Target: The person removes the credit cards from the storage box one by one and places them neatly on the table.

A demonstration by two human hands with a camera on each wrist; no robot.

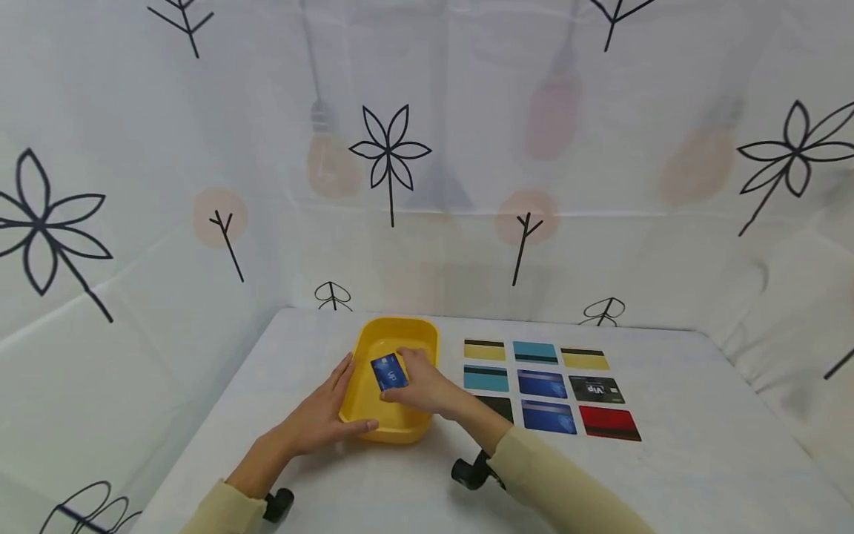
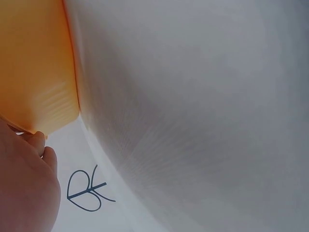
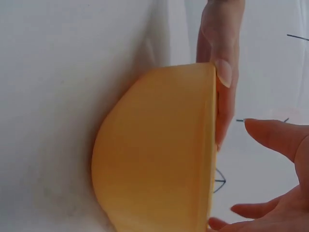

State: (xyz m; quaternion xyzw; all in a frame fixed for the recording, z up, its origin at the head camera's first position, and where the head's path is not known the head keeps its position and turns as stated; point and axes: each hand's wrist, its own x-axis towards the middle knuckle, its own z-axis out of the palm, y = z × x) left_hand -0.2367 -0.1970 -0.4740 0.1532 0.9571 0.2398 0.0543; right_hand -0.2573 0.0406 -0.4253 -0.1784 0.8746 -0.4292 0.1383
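A yellow plastic tray (image 1: 400, 424) stands on the white table. My left hand (image 1: 319, 415) holds its near left corner, fingers along the left side and thumb at the front rim. The same left hand (image 3: 223, 38) shows at the rim in the right wrist view. A blue bank card (image 1: 389, 372) appears within the tray, printed side up and slanted. Over it is my right hand (image 1: 427, 384), thumb and fingers spread on either side of the card. The right wrist view shows that right hand (image 3: 282, 179) above the rim with no card between its fingertips.
Right of the tray, several cards lie in rows, among them a red card (image 1: 610, 423), a black card (image 1: 597, 389), a yellow card (image 1: 585, 359) and a turquoise card (image 1: 485, 378). A white patterned cloth (image 1: 440, 252) hangs behind the table.
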